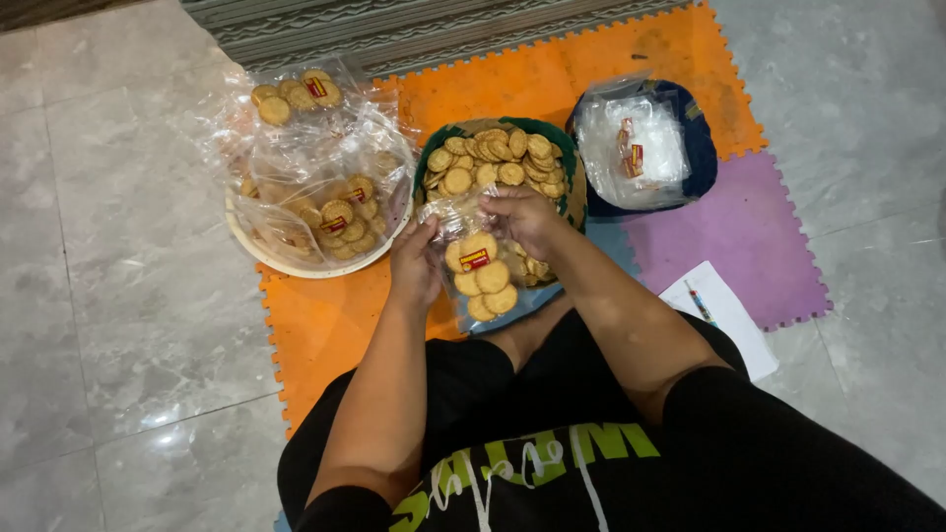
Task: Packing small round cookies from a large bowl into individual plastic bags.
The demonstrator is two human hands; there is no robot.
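Between the two hands, at the middle of the view: a clear bag (pixel 480 276) of round cookies with a small red and yellow label inside. Left hand (pixel 415 266) curled shut on the bag's left edge, at 9 o'clock from it. Right hand (pixel 527 219) pinched shut on the bag's top, at 1 o'clock from it, fingers bent down over the plastic. Held up off the floor, likely so the cookies drop to the bottom and the top stays free.

Right behind the bag, at 12 o'clock: a green basket (pixel 570 167) heaped with loose cookies (pixel 493 158), close enough for an easy reach. Bag partly over the basket's near side.

At 10 o'clock from the hands: a white bowl (pixel 296 264) piled with filled bags (pixel 335 212), one more filled bag up at the far top of the pile. Looks like a spot for done bags, kept to one side.

At 2 o'clock: a dark blue tub (pixel 702 148) holding flat empty bags (pixel 631 143) with little labels. Kept on the right-hand side, near the right hand.

At 4 o'clock from the hands, well apart: a white paper (pixel 724 315) with a pen on it, lying on the floor by the purple mat (pixel 739 236).

Under it all: orange mat (pixel 315 325) pieces on grey floor tiles, soft for sitting. Black-clad knees at the bottom of the view.
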